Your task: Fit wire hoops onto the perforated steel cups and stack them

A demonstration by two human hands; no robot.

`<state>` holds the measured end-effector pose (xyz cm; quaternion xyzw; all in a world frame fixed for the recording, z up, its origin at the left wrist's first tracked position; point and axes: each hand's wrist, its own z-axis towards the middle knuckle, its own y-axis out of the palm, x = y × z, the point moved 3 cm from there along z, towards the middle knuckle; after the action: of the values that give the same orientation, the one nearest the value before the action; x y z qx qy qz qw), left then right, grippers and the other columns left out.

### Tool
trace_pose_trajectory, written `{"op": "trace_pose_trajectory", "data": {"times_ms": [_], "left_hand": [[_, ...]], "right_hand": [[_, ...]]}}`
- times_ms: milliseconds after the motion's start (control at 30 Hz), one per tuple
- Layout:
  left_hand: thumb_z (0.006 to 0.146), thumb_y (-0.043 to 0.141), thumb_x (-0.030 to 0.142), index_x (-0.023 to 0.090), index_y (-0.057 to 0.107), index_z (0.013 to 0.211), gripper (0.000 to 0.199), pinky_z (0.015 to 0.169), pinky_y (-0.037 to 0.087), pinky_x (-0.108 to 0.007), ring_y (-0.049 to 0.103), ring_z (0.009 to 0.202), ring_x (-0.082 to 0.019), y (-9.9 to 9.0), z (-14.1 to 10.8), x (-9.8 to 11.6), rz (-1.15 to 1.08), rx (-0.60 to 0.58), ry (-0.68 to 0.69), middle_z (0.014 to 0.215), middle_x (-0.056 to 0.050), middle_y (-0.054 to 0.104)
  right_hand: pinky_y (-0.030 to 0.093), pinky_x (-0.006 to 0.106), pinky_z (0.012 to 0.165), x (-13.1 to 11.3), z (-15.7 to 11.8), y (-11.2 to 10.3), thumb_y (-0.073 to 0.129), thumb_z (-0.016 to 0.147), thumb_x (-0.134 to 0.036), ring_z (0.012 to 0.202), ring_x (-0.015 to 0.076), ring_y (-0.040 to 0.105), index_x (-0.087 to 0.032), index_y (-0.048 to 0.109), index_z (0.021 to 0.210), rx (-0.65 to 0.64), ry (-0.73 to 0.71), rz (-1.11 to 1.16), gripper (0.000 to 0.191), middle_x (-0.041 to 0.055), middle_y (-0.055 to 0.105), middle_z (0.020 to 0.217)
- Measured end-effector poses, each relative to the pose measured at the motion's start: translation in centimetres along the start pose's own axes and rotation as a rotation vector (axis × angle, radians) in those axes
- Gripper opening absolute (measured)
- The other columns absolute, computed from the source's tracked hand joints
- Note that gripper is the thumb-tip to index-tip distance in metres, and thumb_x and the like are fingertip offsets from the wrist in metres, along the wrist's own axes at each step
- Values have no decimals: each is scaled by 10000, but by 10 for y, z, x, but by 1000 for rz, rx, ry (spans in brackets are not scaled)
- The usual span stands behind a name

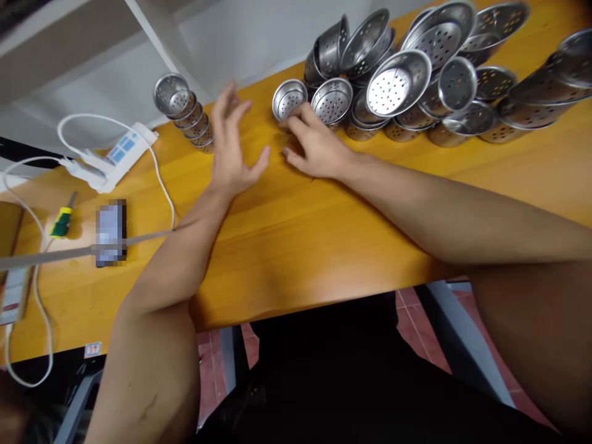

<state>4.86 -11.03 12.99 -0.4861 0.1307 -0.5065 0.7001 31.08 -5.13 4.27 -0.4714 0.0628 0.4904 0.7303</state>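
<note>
My left hand (235,145) is raised over the wooden table, its fingers spread and nothing in them. Just left of it, a leaning stack of small perforated metal cups (185,114) stands near the wall. My right hand (317,142) hovers low over the table with bent fingers, thumb and fingertips apart. Its fingers overlap the lower edge of a small perforated metal cup (290,97); whether they touch it I cannot tell. Beside that cup, another perforated cup (332,102) sits at the front of a large group of similar metal cups (398,83).
At the left lie a white power strip (124,154) with cables, a green and yellow screwdriver (62,221) and a blurred-out phone (111,233). A grey strap crosses the phone. More perforated metal cups (531,105) lean in nested rows at the right. The table's front edge (296,311) is close to my body.
</note>
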Motion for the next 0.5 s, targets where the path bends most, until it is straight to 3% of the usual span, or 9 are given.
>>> {"op": "trace_pose_trajectory", "data": {"times_ms": [100,233,300,367,500], "left_hand": [[1141,707,1002,369,650,1784,904,1621,455,-764,285,2084,-411,4,13,-3,-33,-6,-40,1889,-160,736],[1158,744,880,357,654,1737,786,1558,571,-734,597,1899,-452,22,8,-62,-35,59,-107,1908,-190,693],[1144,763,848,338,665,1716,772,1552,575,-733,635,1854,-466,33,1,-89,-31,68,-122,1949,-203,644],[1149,757,813,326,664,1725,760,1570,548,-740,626,1858,-479,41,-4,-103,-40,47,-128,1958,-213,623],[1159,735,790,333,644,1751,754,1579,532,-730,639,1834,-473,45,-3,-102,-45,22,-141,1940,-206,634]], "right_hand": [[567,835,1489,4,-1,1,776,1160,-793,1635,522,636,-344,762,1689,23,-33,-3,693,188,691,1760],[536,829,1520,12,-2,5,770,1137,-878,1667,552,622,-385,790,1663,32,-4,24,722,148,713,1781],[542,853,1510,15,-2,7,801,1124,-853,1634,563,650,-404,791,1661,25,0,21,700,155,731,1737],[549,888,1488,15,-2,7,822,1125,-788,1597,574,676,-407,783,1664,21,-5,13,661,174,733,1696],[541,917,1476,8,-3,2,839,1125,-705,1603,590,667,-406,769,1680,-11,-14,9,634,178,732,1687]]}}
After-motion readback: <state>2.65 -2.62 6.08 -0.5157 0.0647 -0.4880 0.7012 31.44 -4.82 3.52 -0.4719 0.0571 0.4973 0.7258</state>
